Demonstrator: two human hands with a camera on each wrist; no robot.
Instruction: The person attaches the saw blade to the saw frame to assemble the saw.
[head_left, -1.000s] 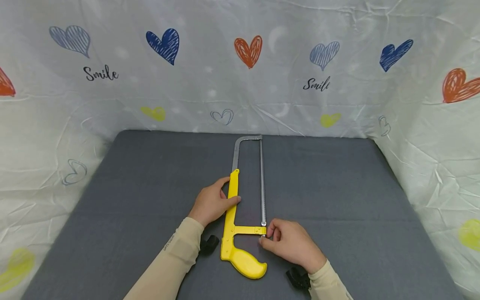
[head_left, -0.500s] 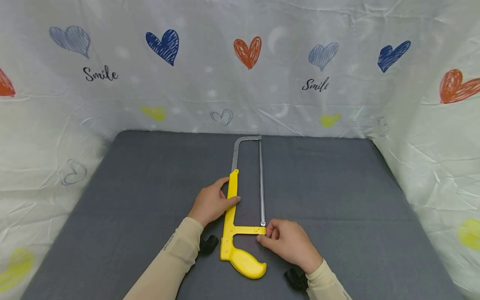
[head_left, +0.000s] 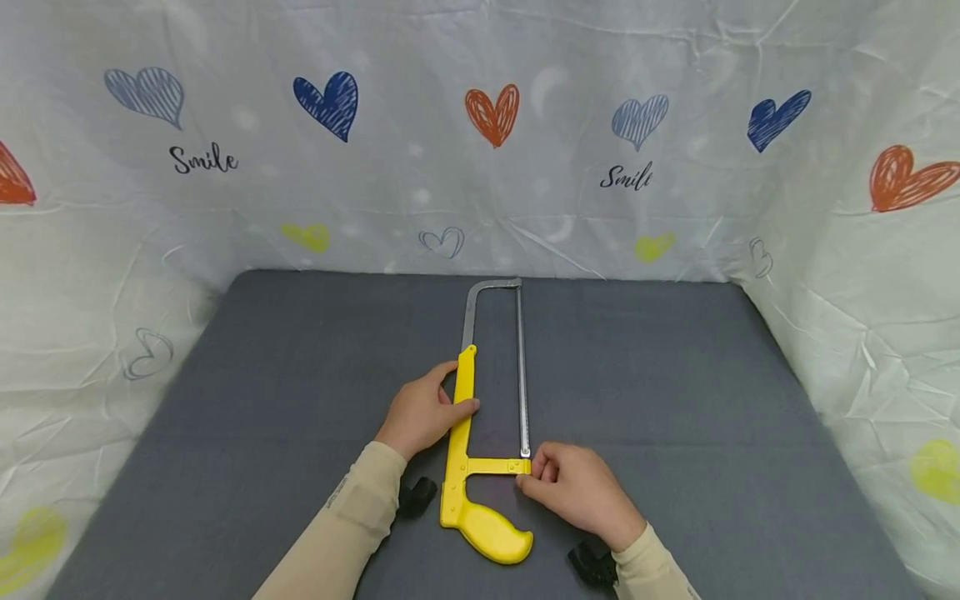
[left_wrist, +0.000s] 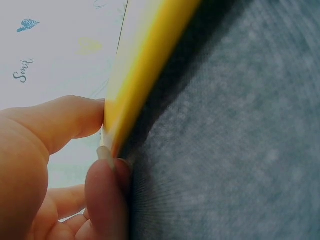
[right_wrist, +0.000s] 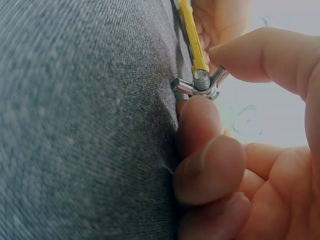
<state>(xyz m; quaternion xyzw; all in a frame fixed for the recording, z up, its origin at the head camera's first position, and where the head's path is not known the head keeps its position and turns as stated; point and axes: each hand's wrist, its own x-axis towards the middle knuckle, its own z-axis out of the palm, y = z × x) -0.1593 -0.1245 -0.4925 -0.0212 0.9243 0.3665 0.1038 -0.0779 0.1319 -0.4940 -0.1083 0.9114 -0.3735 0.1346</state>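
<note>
A hacksaw with a yellow handle [head_left: 495,533] lies on the grey cloth, its metal front end pointing away from me. Its thin blade [head_left: 522,367] runs along the right side. My left hand [head_left: 422,412] pinches the yellow frame [left_wrist: 150,60] between thumb and fingers, partway up its length. At the lower end of the blade, my right hand [head_left: 581,483] is at the yellow crossbar [head_left: 495,466]. The right wrist view shows a silver wing nut [right_wrist: 202,90] on a threaded screw end, pinched between thumb and index finger. In the head view the fingers hide that nut.
A grey cloth [head_left: 637,358] covers the table. A white curtain [head_left: 405,183] printed with hearts and "Smile" hangs behind it and on both sides. Black straps or mounts [head_left: 592,565] sit at the wrists.
The right thumb has shifted slightly up and left over the screw end at the crossbar. The left hand keeps its hold on the frame. The head view has tilted up slightly.
</note>
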